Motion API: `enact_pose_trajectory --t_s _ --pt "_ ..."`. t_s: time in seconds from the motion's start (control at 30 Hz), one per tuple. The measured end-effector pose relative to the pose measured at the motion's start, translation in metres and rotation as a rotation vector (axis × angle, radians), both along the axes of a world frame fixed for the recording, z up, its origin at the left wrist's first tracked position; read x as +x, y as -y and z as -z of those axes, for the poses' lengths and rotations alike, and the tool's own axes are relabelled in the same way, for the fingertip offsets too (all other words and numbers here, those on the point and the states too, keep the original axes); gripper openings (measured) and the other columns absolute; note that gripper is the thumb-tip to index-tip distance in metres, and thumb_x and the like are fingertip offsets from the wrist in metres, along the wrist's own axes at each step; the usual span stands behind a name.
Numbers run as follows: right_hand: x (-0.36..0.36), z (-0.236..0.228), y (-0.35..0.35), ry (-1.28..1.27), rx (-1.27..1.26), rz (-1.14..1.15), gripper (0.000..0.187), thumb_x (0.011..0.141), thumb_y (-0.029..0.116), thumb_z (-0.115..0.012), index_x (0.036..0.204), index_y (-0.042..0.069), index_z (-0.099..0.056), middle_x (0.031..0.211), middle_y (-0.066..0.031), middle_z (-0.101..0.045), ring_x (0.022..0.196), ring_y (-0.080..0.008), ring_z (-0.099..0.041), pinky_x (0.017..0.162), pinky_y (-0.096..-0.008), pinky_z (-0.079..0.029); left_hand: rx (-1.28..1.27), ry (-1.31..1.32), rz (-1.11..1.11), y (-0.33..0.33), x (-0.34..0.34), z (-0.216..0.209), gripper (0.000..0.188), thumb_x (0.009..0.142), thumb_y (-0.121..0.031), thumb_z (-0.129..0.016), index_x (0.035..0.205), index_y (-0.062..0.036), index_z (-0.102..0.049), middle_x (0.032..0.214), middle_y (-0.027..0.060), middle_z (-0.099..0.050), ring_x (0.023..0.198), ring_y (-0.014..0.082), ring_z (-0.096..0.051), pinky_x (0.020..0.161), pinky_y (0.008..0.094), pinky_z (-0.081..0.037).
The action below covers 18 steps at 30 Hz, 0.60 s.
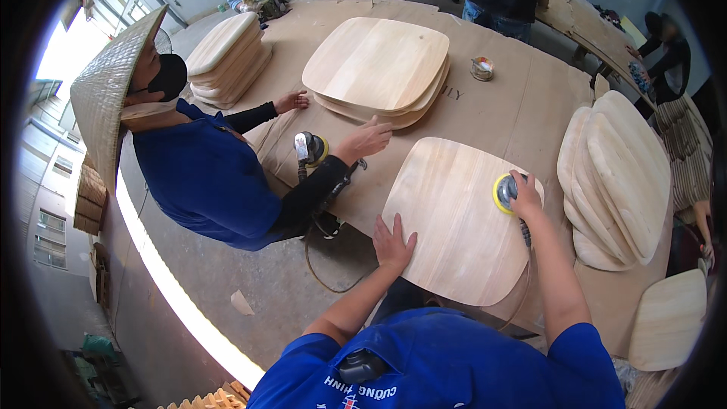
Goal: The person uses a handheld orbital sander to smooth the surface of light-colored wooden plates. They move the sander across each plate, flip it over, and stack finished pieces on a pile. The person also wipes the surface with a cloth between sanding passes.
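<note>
A pale, rounded-square wooden panel [454, 235] lies flat on the table in front of me. Toward its right edge my right hand [524, 195] is wrapped round an orbital sander [506, 192] with a yellow pad, which rests on the wood. A hose runs down from the sander beside my forearm. My left hand [395, 244] lies on the panel's left edge, fingers spread, holding nothing. At my left a co-worker in a woven conical hat [113, 83] reaches both hands toward a stack of similar panels [376, 64]. A second sander [310, 148] sits close to that person's arm.
More panels are stacked at the far left [227, 57] and lean in a pile at the right [617, 178]. A small round tin [482, 69] stands on the brown-covered table [522, 98]. Hoses hang off the near edge. Other people work at tables behind.
</note>
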State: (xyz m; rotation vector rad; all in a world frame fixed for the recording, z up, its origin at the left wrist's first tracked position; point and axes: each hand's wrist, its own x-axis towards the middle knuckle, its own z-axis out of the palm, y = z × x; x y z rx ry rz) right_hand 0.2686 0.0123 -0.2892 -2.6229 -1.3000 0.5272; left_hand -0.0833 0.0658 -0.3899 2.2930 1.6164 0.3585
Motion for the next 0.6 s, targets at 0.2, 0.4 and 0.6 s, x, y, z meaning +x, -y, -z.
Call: enact_pose_trajectory --t_s 0.2,0.4,0.6 --pt "-0.059 -0.003 0.101 -0.011 0.056 -0.095 0.073 0.074 0.003 -0.071 0.137 0.026 -0.043 0.135 -0.0201 -0.035 0.103 -0.0422 -0.058 0.089 -0.0467 -0.051 -0.011 0.054 0.018 0.000 -0.006 0.005 0.075 0.082 -0.048 -0.065 0.143 -0.0125 -0.040 0.148 0.0311 -0.024 0.134 0.0467 -0.029 0.108 0.0502 -0.029" --pt "-0.126 -0.010 0.164 -0.154 -0.047 -0.347 0.070 0.074 0.003 -0.069 0.134 0.029 -0.046 0.137 -0.0207 -0.035 0.103 -0.0420 -0.058 0.088 -0.0461 -0.051 0.029 0.187 0.030 0.023 -0.037 0.021 0.080 0.080 -0.043 -0.069 0.141 -0.0022 -0.038 0.145 0.0295 -0.030 0.130 0.0457 -0.034 0.108 0.0494 -0.030" --pt "-0.107 -0.015 0.129 -0.109 0.000 -0.397 0.068 0.077 0.003 -0.064 0.135 0.032 -0.045 0.136 -0.0195 -0.036 0.102 -0.0403 -0.058 0.087 -0.0451 -0.051 -0.101 0.251 -0.084 0.053 -0.059 0.011 0.086 0.078 -0.036 -0.074 0.142 0.0040 -0.032 0.140 0.0290 -0.037 0.125 0.0430 -0.039 0.105 0.0448 -0.035"
